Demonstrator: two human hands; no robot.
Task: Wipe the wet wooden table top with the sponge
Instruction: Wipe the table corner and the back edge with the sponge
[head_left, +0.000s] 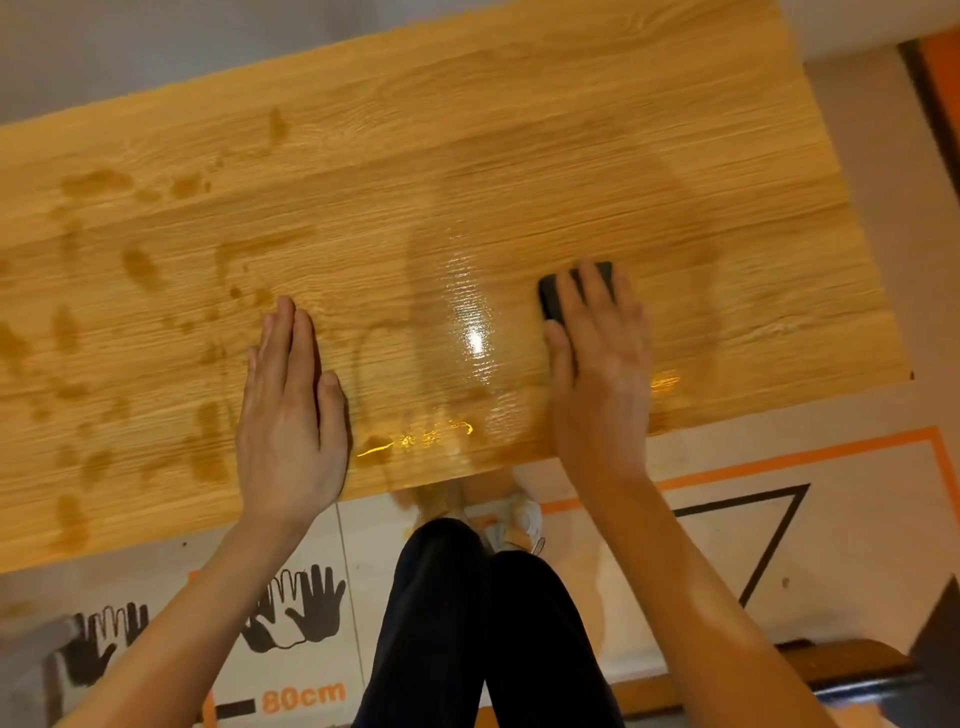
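Two bare hands lie on a wooden table top (467, 171) seen from above. Left hand (291, 410): palm down and flat on the wood near the front edge, fingers straight and held close together, nothing under it. Right hand (597, 374): palm down with fingers slightly parted, pressing on a dark sponge (553, 299), whose left side and far corners show past the fingertips; the sponge sits flat on the table, right of centre and a little back from the front edge. Between the hands, a glossy wet sheet (467, 332) reflects a bright light, with bright streaks of water (415, 439) close to the front edge. Left portion of the table: scattered darker damp blotches (140, 267). Below the table edge: the person's dark trousers (467, 623), a pale shoe (519, 519), and a floor mat (857, 519) printed with black hand outlines (291, 608), orange lines and a black triangle
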